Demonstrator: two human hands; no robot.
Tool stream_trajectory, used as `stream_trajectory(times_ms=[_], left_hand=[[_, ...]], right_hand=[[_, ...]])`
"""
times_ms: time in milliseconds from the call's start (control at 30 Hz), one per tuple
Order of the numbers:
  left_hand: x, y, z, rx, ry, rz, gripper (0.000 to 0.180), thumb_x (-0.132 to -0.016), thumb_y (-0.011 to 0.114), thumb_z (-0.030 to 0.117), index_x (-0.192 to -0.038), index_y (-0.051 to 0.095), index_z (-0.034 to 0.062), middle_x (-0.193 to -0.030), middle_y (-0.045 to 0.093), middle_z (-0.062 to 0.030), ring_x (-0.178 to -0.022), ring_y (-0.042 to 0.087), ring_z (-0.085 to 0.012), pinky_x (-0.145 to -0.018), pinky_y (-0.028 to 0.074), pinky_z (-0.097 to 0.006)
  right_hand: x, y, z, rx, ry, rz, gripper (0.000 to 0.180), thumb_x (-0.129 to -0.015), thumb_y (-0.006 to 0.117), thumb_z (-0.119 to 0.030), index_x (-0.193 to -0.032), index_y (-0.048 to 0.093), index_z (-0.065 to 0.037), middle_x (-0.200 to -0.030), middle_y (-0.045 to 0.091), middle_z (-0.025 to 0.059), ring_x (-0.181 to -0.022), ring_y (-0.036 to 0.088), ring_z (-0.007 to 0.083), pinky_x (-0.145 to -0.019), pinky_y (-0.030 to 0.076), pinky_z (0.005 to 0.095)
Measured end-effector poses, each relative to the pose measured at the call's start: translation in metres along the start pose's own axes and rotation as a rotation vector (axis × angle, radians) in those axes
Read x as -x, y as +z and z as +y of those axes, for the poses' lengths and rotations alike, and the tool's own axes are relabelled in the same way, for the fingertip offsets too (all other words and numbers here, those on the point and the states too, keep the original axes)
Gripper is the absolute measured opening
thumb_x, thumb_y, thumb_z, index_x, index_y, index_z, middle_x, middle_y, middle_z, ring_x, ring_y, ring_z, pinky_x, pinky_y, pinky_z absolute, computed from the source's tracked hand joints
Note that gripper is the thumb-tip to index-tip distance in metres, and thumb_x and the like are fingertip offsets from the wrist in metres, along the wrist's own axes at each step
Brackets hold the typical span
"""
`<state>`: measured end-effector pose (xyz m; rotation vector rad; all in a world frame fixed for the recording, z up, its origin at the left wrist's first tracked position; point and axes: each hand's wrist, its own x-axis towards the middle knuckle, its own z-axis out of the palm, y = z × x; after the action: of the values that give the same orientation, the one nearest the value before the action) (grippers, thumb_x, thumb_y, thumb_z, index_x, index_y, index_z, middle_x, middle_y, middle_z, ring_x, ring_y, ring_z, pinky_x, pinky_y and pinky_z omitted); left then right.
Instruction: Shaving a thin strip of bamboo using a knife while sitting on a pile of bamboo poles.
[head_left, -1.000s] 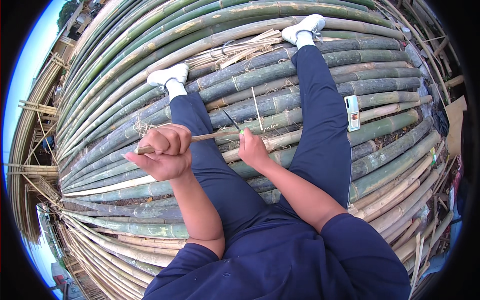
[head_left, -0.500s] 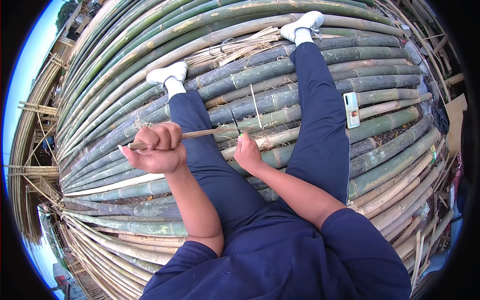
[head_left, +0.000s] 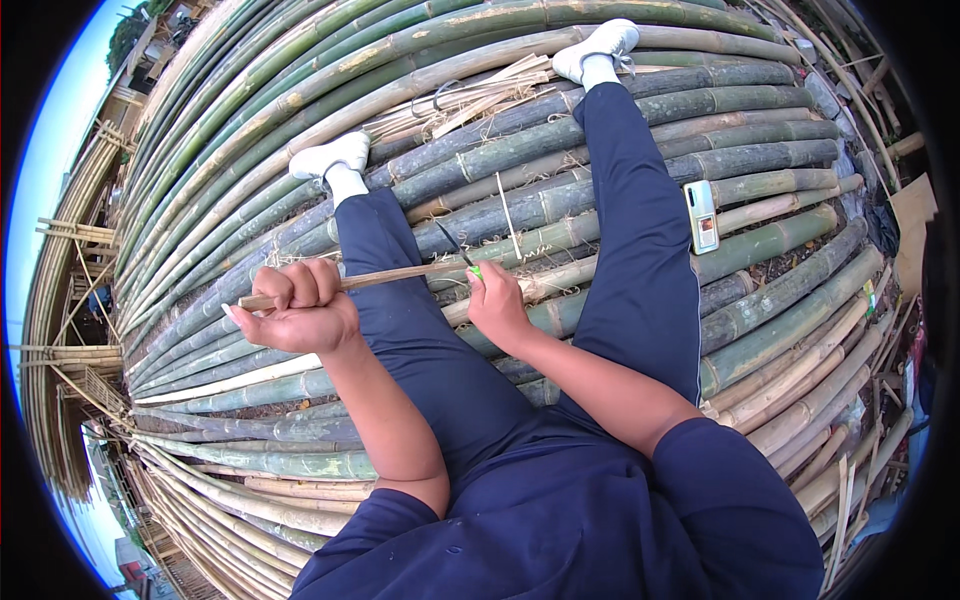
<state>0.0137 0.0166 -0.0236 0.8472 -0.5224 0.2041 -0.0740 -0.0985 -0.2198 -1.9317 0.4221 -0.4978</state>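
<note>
I sit on a stack of long bamboo poles [head_left: 520, 205] with my legs in dark blue trousers stretched out ahead. My left hand [head_left: 298, 310] is closed around a thin tan bamboo stick [head_left: 395, 277] that runs level to the right across my left thigh. My right hand [head_left: 497, 305] grips a small knife [head_left: 456, 246] with a green handle, and its dark blade points up and left against the stick's right end.
A phone [head_left: 702, 216] lies face up on the poles right of my right leg. Loose bamboo strips and shavings [head_left: 470, 95] lie between my white shoes. A flat piece of cardboard [head_left: 912, 215] sits at the far right edge.
My left hand has drawn the stick slightly left and down. My right hand with the knife stays at the stick's right end.
</note>
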Motion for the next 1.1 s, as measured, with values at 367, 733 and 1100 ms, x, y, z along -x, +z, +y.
stream_trajectory(times_ms=[367,733,1100], left_hand=[[0.002,0.001,0.001,-0.025,0.011,0.048,0.055,-0.091,0.032,0.060,-0.059,0.020,0.0173,-0.041,0.016,0.0029,-0.039,0.006,-0.0093,-0.039,0.005,-0.027],[0.000,-0.014,0.009,-0.058,-0.004,0.075,0.055,-0.091,0.032,0.060,-0.059,0.019,0.0173,-0.042,0.014,0.0029,-0.040,0.006,-0.0093,-0.040,0.006,-0.028],[0.037,0.021,-0.038,-0.102,-0.133,-0.308,0.053,-0.093,0.027,0.054,-0.058,0.023,0.0150,-0.043,0.016,0.0036,-0.037,0.011,-0.0092,-0.038,0.009,-0.027]], right_hand=[[0.000,0.018,0.001,0.163,-0.090,-0.112,0.020,-0.093,0.050,-0.017,-0.085,0.044,0.000,-0.056,0.056,0.0223,-0.055,0.059,0.0425,-0.050,0.047,0.0503],[-0.016,-0.003,-0.029,0.327,0.035,-0.349,0.024,-0.095,0.048,-0.020,-0.091,0.050,0.003,-0.071,0.064,0.0233,-0.070,0.066,0.0393,-0.061,0.053,0.0485],[0.014,-0.003,0.070,0.689,0.239,-0.844,0.023,-0.085,0.055,-0.008,-0.101,0.069,-0.004,-0.107,0.068,0.0139,-0.099,0.066,0.0282,-0.080,0.054,0.0390]])
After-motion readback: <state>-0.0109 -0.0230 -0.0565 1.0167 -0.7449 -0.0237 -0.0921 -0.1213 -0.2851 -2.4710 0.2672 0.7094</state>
